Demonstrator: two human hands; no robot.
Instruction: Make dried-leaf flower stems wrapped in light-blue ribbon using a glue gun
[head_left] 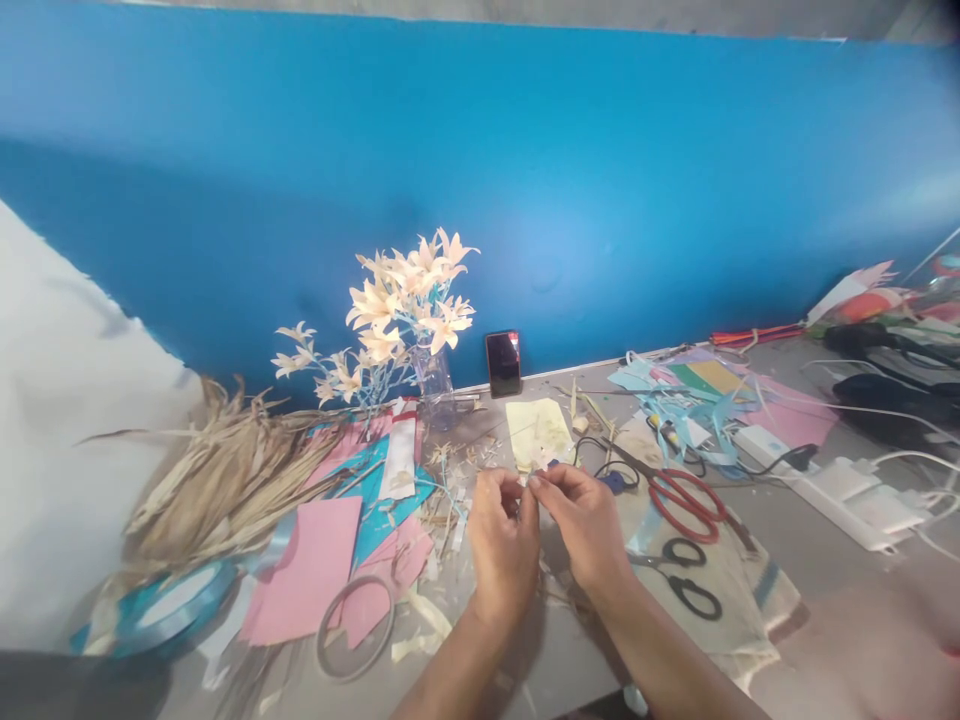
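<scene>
Forearms [456, 652] extend from the lower edge. Left hand [501, 540] and right hand [589, 525] meet, fingers curled inward; whether they grip an item cannot be told. Yellow paper [538, 428] lies just beyond the fingertips. Black-handled scissors [673, 572] lie beside the right wrist.

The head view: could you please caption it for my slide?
Left hand and right hand, fingers close together, near red-handled scissors, pale flowers beyond.

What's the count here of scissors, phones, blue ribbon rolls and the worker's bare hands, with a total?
Scissors: 2 (red-handled pair, black-handled pair)
Phone: 1
Blue ribbon roll: 1
Bare hands: 2 (left hand, right hand)
Total: 6
</scene>
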